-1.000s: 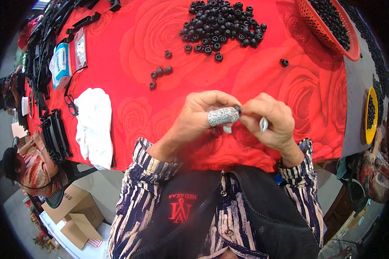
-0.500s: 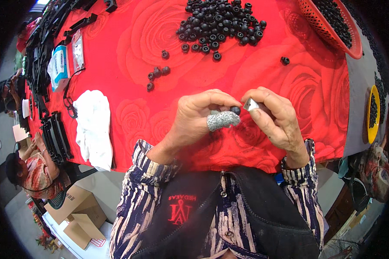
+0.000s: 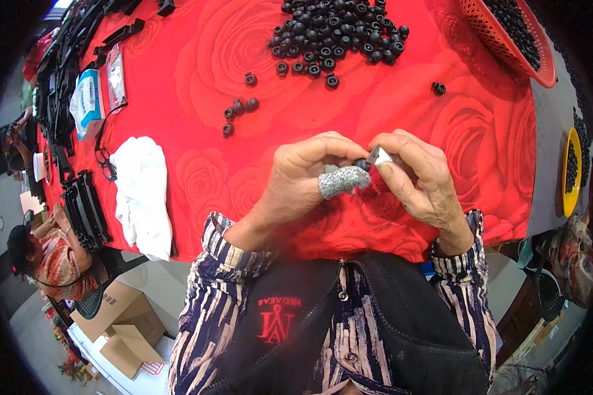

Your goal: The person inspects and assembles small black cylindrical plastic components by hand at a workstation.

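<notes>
My left hand (image 3: 304, 170) pinches a small round black knob (image 3: 360, 164) between forefinger and thumb. A speckled grey sleeve (image 3: 341, 182) covers that thumb. In my right hand (image 3: 418, 179) is a small silvery metal piece, perhaps a blade (image 3: 379, 157), gripped by thumb and forefinger. Its edge meets the black knob, and the fingertips of both hands are close together above the red tablecloth. A heap of similar black knobs (image 3: 339, 33) lies beyond my hands. Several loose knobs (image 3: 252, 104) rest left of the heap, and a couple more (image 3: 438, 88) to its right.
A red basket (image 3: 545, 69) and a yellow tray (image 3: 568, 204), both holding small black parts, stand at the right. On the left are a white cloth (image 3: 141, 197), scissors (image 3: 105, 164), a tissue pack (image 3: 87, 105) and black strips (image 3: 85, 209). Another person (image 3: 59, 260) sits farther left.
The metal piece in my right hand has come left against the black knob. My left hand has shifted slightly right, and the knob is now more covered.
</notes>
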The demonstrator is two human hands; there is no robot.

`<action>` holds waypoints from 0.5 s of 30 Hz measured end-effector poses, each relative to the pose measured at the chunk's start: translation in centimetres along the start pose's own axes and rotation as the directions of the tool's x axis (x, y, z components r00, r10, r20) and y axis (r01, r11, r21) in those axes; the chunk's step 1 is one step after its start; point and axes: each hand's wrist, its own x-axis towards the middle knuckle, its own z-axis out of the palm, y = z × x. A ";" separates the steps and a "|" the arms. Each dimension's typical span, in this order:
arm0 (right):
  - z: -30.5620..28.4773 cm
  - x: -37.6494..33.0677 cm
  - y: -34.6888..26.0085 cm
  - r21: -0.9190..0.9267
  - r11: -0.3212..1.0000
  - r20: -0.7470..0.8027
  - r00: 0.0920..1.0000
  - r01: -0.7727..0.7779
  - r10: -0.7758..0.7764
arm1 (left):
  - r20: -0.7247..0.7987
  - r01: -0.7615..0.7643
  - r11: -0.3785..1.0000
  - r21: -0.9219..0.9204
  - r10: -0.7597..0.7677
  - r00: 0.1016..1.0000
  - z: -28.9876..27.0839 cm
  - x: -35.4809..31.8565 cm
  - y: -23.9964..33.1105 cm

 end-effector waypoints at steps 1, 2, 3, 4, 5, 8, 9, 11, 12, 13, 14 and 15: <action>0.0 0.0 0.0 0.004 1.000 -0.002 1.000 -0.001 0.001 | 0.001 0.002 1.000 0.001 -0.002 1.000 0.0 0.0 0.0; 0.0 0.0 0.1 0.005 1.000 -0.004 1.000 -0.002 0.002 | 0.005 0.001 1.000 0.004 -0.001 1.000 0.0 0.0 -0.1; 0.0 0.0 0.1 -0.002 1.000 -0.004 1.000 0.008 -0.008 | 0.008 0.000 1.000 0.007 0.000 1.000 0.0 0.0 -0.1; 0.0 0.0 0.0 -0.009 1.000 -0.004 1.000 0.017 -0.017 | 0.010 0.000 1.000 0.008 -0.001 1.000 0.0 0.0 0.0; 0.0 0.0 0.0 -0.009 1.000 -0.006 1.000 0.017 -0.017 | 0.016 0.024 1.000 -0.006 -0.024 1.000 0.1 0.0 0.1; 0.0 0.0 -0.1 -0.010 1.000 0.006 1.000 -0.005 0.005 | 0.021 0.060 0.998 -0.034 -0.059 0.998 0.2 -0.1 0.3; 0.1 0.0 0.0 -0.002 1.000 0.002 1.000 -0.006 0.006 | 0.019 0.071 0.996 -0.050 -0.070 0.997 0.3 -0.2 0.3; 0.1 -0.1 0.0 0.003 1.000 -0.006 1.000 -0.010 0.010 | 0.023 0.071 0.997 -0.038 -0.071 0.997 0.3 -0.1 0.3; 0.1 -0.1 0.1 0.001 1.000 -0.009 1.000 0.000 0.000 | 0.024 0.071 0.997 -0.026 -0.070 0.997 0.3 -0.1 0.2; 0.1 -0.1 0.1 0.001 1.000 -0.011 1.000 0.012 -0.012 | 0.023 0.071 0.997 -0.025 -0.071 0.997 0.2 -0.1 0.2; 0.1 -0.1 0.1 0.002 1.000 -0.011 1.000 0.013 -0.013 | 0.030 0.046 0.999 -0.014 -0.045 0.999 0.2 -0.1 0.1; 0.0 -0.1 0.0 0.001 1.000 -0.002 1.000 0.008 -0.008 | 0.037 0.020 1.000 -0.003 -0.020 0.999 0.1 -0.1 0.0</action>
